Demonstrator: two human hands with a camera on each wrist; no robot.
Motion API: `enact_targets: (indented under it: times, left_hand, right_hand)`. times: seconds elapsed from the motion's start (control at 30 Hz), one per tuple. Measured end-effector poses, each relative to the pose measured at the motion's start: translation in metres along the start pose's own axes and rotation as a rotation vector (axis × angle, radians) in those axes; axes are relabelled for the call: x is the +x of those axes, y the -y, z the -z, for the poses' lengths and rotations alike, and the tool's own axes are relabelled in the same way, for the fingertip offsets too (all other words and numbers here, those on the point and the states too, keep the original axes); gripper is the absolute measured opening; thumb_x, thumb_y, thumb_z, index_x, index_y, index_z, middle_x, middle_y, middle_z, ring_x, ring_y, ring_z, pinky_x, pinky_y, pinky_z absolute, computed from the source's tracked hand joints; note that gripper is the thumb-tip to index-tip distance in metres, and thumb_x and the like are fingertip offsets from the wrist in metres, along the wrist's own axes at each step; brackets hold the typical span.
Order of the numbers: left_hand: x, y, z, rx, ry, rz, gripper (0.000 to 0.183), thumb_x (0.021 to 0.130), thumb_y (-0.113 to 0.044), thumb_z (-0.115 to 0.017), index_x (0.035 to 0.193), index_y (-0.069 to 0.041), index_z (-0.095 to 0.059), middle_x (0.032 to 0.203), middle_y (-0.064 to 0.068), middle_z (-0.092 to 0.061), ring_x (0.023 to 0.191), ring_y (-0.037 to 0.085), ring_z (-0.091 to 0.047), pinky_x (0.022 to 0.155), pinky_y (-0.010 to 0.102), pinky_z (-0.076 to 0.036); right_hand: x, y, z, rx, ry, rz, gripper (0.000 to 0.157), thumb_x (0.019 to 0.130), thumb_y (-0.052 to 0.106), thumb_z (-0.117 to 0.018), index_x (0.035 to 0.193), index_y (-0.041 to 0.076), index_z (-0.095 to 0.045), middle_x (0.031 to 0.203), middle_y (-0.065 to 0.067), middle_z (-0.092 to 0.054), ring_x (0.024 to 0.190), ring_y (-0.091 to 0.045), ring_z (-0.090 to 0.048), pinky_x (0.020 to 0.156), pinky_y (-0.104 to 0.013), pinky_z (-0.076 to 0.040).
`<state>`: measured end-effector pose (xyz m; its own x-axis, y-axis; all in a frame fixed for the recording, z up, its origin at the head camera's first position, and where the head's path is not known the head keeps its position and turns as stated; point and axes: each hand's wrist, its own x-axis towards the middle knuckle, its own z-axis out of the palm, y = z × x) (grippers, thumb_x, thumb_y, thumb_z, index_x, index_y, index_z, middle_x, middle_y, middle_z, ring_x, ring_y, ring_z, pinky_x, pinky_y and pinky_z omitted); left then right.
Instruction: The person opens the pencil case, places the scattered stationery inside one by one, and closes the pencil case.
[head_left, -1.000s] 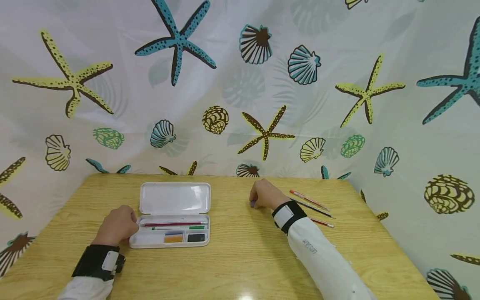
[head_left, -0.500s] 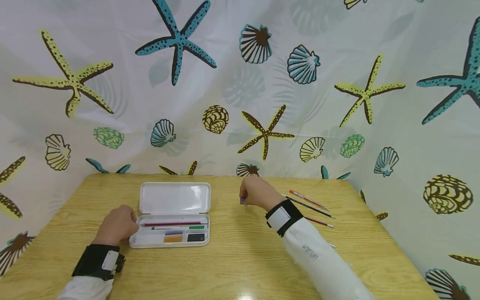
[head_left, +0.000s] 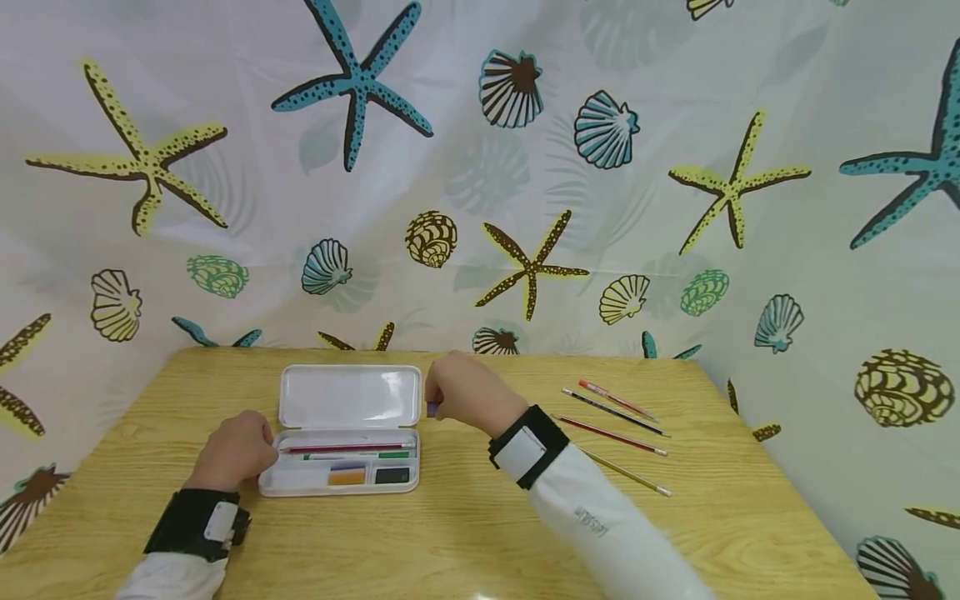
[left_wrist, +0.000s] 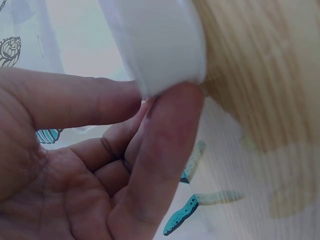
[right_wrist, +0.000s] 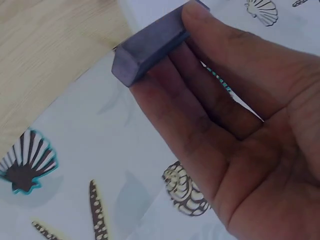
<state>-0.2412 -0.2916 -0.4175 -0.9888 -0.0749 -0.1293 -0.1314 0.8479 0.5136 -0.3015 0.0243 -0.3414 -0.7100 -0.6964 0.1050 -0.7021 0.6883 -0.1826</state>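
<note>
A white pencil case (head_left: 300, 479) lies with its lid (head_left: 350, 396) folded back on the table. My left hand (head_left: 234, 450) pinches the case's left end between thumb and forefinger, as the left wrist view shows. Inside are a dark red pencil (head_left: 345, 447), a green-and-white pen-like stick (head_left: 393, 455), an orange-and-blue eraser (head_left: 347, 475) and a black block (head_left: 392, 475). Between thumb and fingertips, my right hand (head_left: 474, 393) holds a purple eraser (right_wrist: 150, 42), a slanted block, just right of the lid. In the head view most of that eraser is hidden by the hand.
Several pencils lie apart on the table's right side: an orange one (head_left: 618, 400), a black one (head_left: 615, 412), a red one (head_left: 611, 434) and a yellowish one (head_left: 626, 472). A shell-and-starfish printed cloth (head_left: 450, 167) hangs behind the wooden table (head_left: 360, 550).
My right hand has moved left with the purple eraser, from near the pencils to beside the case's lid. More of the red and yellowish pencils shows. My left hand has stayed still.
</note>
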Motion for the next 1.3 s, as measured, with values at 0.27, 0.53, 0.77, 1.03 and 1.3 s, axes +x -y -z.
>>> enact_targets:
  times: [0.27,0.53,0.77,1.03,1.3]
  left_hand:
    - [0.001,0.000,-0.001,-0.010,0.005,0.013,0.008,0.080,0.000,-0.060,0.085,0.005,-0.058,0.075,0.012,-0.054,0.065,0.026,-0.055,0.057,0.034,-0.042]
    - [0.001,0.000,-0.003,-0.018,-0.002,0.012,0.009,0.080,0.000,-0.061,0.085,0.005,-0.058,0.074,0.012,-0.054,0.065,0.026,-0.055,0.057,0.034,-0.042]
    - [0.001,0.000,-0.002,-0.005,0.002,0.025,0.010,0.081,-0.001,-0.062,0.087,0.006,-0.058,0.077,0.014,-0.056,0.066,0.027,-0.056,0.058,0.034,-0.044]
    - [0.001,0.001,-0.003,-0.003,0.007,0.033,0.010,0.082,-0.002,-0.062,0.086,0.006,-0.059,0.077,0.014,-0.057,0.065,0.026,-0.057,0.057,0.034,-0.045]
    - [0.002,0.000,-0.002,0.006,-0.007,0.026,0.009,0.081,-0.002,-0.063,0.085,0.005,-0.059,0.076,0.013,-0.057,0.064,0.026,-0.057,0.057,0.033,-0.044]
  right_hand:
    - [0.011,0.031,-0.006,-0.030,0.017,0.051,0.007,0.083,0.007,-0.084,0.081,0.010,-0.078,0.075,0.006,-0.066,0.070,-0.006,-0.056,0.067,-0.019,-0.046]
    - [0.017,0.051,-0.007,-0.045,0.018,0.111,0.008,0.086,0.008,-0.082,0.080,0.011,-0.078,0.077,0.005,-0.069,0.070,-0.005,-0.058,0.066,-0.018,-0.046]
    - [0.022,0.063,-0.010,-0.014,0.025,0.098,0.006,0.087,0.011,-0.082,0.082,0.012,-0.079,0.079,0.006,-0.070,0.070,-0.003,-0.058,0.063,-0.017,-0.045]
    - [0.029,0.079,-0.022,0.009,0.047,0.080,0.005,0.086,0.009,-0.082,0.086,0.013,-0.080,0.078,0.008,-0.068,0.067,-0.003,-0.056,0.061,-0.015,-0.044]
    - [0.035,0.094,-0.036,-0.005,0.037,0.100,0.007,0.086,0.013,-0.083,0.092,0.013,-0.080,0.083,0.008,-0.070,0.071,0.000,-0.057,0.067,-0.013,-0.047]
